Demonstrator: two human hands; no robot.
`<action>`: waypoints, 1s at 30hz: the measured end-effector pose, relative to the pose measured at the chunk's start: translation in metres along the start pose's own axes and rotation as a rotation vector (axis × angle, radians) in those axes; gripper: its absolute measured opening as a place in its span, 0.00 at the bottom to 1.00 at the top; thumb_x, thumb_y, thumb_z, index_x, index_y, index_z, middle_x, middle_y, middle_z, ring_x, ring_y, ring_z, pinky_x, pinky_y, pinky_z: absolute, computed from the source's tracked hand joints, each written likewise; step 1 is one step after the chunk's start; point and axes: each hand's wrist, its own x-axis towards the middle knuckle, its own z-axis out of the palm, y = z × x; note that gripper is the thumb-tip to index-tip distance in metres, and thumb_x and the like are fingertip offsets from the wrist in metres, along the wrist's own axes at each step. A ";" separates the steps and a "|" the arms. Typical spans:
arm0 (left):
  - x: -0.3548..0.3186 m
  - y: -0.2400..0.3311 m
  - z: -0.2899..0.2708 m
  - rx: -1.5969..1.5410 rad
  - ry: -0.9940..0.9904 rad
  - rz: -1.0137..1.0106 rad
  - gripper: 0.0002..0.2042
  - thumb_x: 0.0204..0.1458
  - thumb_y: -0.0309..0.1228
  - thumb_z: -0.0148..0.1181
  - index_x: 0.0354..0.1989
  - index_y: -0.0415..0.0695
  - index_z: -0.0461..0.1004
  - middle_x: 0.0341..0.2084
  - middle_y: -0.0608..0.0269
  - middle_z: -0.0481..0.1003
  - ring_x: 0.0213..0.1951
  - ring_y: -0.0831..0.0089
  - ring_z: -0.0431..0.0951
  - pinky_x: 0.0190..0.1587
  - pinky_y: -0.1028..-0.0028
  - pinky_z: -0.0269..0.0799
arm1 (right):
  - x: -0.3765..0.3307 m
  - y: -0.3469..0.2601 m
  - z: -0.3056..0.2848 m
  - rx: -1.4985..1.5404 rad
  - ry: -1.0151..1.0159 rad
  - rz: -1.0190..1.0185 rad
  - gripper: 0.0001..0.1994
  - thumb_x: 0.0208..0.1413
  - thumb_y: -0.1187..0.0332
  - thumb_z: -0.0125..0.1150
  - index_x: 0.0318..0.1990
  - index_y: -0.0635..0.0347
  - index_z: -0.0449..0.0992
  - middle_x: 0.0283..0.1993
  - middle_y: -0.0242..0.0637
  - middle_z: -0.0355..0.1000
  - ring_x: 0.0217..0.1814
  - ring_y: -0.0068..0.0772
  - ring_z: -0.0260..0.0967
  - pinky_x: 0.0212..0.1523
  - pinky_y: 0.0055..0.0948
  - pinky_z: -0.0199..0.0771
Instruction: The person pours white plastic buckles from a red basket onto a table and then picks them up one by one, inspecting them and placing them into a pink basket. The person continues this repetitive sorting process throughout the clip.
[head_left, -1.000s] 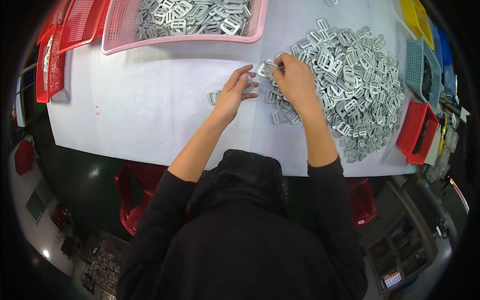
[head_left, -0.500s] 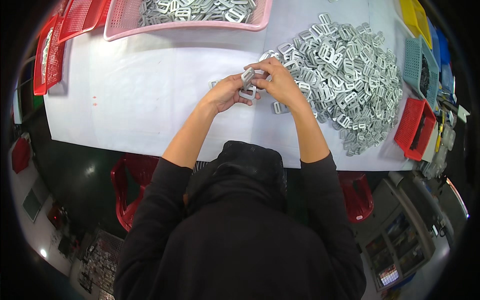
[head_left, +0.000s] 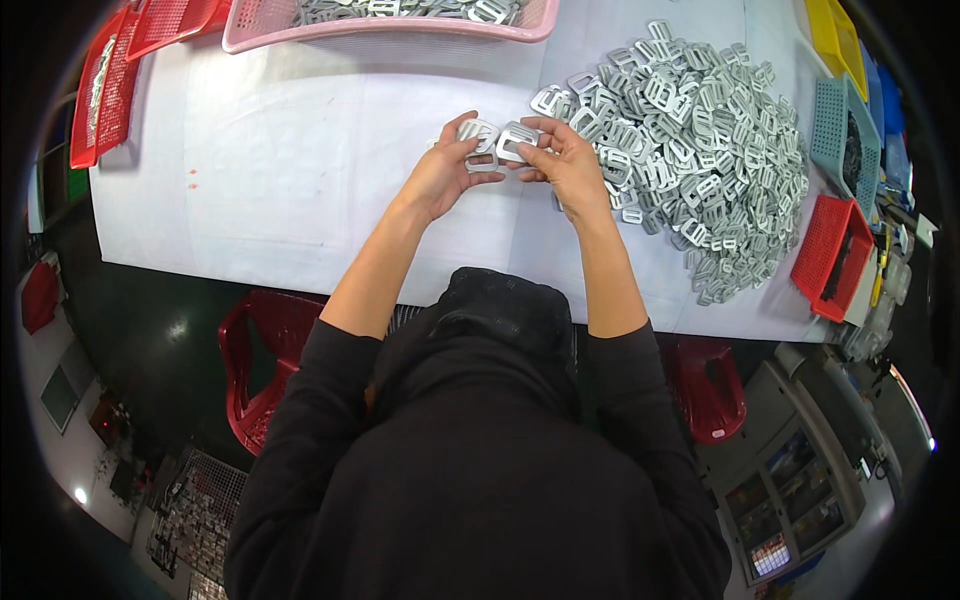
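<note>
Both hands have risen from the heap, and now the left hand [head_left: 440, 175] pinches one grey metal buckle [head_left: 477, 133] while the right hand [head_left: 570, 165] grips another buckle [head_left: 516, 140], held edge to edge above the white table [head_left: 280, 170], beside the buckle pile [head_left: 690, 150] for easy reach.

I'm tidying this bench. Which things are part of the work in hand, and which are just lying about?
In use:
left hand and right hand, each holding a grey buckle
buckle pile
pink basket

Lying about:
red trays
red basket
teal basket
yellow bin
</note>
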 end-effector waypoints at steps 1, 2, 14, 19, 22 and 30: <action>-0.003 0.001 -0.001 0.023 -0.011 0.008 0.20 0.57 0.26 0.39 0.59 0.43 0.52 0.48 0.56 0.65 0.46 0.66 0.71 0.45 0.64 0.73 | -0.001 0.001 0.002 0.021 0.019 0.020 0.19 0.48 0.74 0.61 0.50 0.65 0.67 0.32 0.35 0.72 0.32 0.19 0.68 0.30 0.17 0.65; -0.005 0.002 -0.002 0.045 -0.022 0.015 0.21 0.55 0.24 0.40 0.58 0.42 0.52 0.47 0.55 0.65 0.46 0.65 0.70 0.46 0.64 0.73 | 0.001 0.004 0.001 -0.035 0.003 0.000 0.19 0.48 0.74 0.61 0.49 0.65 0.67 0.32 0.35 0.72 0.33 0.19 0.68 0.31 0.17 0.66; -0.020 0.009 -0.016 0.009 0.005 0.126 0.21 0.55 0.23 0.42 0.59 0.42 0.53 0.49 0.49 0.65 0.46 0.62 0.72 0.48 0.61 0.72 | -0.005 0.010 0.017 0.088 0.056 0.066 0.15 0.51 0.74 0.57 0.45 0.68 0.64 0.36 0.40 0.72 0.36 0.31 0.73 0.34 0.24 0.74; -0.024 0.027 -0.054 0.005 0.209 0.289 0.20 0.56 0.26 0.43 0.58 0.39 0.54 0.48 0.48 0.66 0.45 0.61 0.72 0.49 0.61 0.71 | 0.003 0.040 0.044 0.206 0.042 0.142 0.16 0.53 0.76 0.54 0.49 0.67 0.60 0.39 0.46 0.71 0.39 0.38 0.74 0.36 0.28 0.76; -0.028 0.034 -0.063 0.013 0.218 0.294 0.19 0.56 0.25 0.43 0.56 0.37 0.57 0.48 0.47 0.66 0.46 0.61 0.71 0.50 0.62 0.70 | 0.006 0.047 0.050 -0.358 0.155 0.004 0.14 0.50 0.73 0.56 0.45 0.63 0.65 0.40 0.44 0.69 0.38 0.40 0.72 0.38 0.32 0.73; -0.029 0.026 -0.051 0.025 0.120 0.202 0.17 0.57 0.27 0.43 0.55 0.36 0.58 0.45 0.48 0.67 0.44 0.62 0.72 0.49 0.61 0.71 | 0.017 0.000 -0.030 -1.300 0.666 -0.444 0.17 0.43 0.66 0.65 0.43 0.54 0.72 0.43 0.41 0.64 0.45 0.42 0.66 0.41 0.36 0.68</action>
